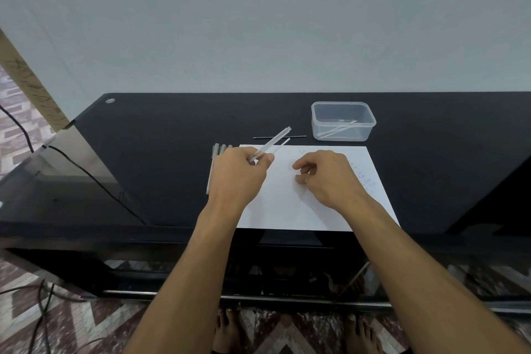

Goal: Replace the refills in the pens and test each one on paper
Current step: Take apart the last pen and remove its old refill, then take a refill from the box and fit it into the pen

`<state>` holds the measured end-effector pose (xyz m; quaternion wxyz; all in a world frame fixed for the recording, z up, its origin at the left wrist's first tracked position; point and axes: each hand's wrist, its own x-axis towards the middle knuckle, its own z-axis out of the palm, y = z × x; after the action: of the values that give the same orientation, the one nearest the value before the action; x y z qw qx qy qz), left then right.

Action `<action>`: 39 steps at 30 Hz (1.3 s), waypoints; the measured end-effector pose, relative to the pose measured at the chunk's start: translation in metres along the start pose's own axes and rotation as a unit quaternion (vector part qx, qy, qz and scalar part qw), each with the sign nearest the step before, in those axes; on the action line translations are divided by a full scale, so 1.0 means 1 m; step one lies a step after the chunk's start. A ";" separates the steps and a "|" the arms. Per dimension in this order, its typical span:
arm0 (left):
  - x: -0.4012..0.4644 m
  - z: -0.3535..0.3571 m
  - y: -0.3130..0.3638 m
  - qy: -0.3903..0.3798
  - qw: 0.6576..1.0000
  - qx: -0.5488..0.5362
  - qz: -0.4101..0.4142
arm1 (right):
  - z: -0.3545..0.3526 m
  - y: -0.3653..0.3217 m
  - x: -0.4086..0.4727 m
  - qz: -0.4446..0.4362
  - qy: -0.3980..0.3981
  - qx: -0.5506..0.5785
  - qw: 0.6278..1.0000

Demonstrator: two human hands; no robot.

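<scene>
Left hand [240, 172] gripping clear pen barrel [270, 143], right hand [326, 178] loosely curled, empty, over paper [290, 210], plastic box [343, 121] behind, spare pens [218, 151] left, black refill [280, 137] on bench [161, 152]

Left hand [235, 174] hides pens [219, 149]; paper [287, 210] writing illegible.

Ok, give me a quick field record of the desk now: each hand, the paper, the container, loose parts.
left hand: grips clear plastic pen barrel and thin refill
right hand: fingers curled over white paper sheet; contents not visible
clear plastic container: holds thin clear tubes
thin black refill: lying on black desk
grey pens: left of paper
</scene>
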<state>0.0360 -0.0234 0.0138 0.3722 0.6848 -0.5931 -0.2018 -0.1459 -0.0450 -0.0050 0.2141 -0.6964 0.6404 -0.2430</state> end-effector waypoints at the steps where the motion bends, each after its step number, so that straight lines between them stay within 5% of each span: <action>1: 0.000 0.000 0.000 -0.005 1.000 -0.003 -0.004 | -0.001 -0.001 -0.001 -0.003 0.016 0.017 1.000; 7: -0.001 0.006 0.003 -0.049 0.998 -0.031 -0.002 | -0.007 -0.019 -0.019 -0.049 0.083 0.189 0.977; 20: -0.003 0.007 0.006 -0.063 0.997 -0.006 0.037 | -0.013 -0.005 -0.014 0.013 0.090 0.220 0.971; 28: -0.002 0.013 0.007 -0.033 0.997 0.000 0.067 | 0.003 -0.014 -0.026 -0.033 0.045 0.194 0.979; 39: 0.014 -0.002 0.003 -0.001 0.998 -0.057 0.025 | -0.049 0.009 0.034 0.118 0.140 0.276 0.944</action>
<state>0.0386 -0.0366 0.0201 0.4147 0.6471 -0.5983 -0.2264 -0.1809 -0.0794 0.0307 0.3335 -0.4884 0.6494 -0.4779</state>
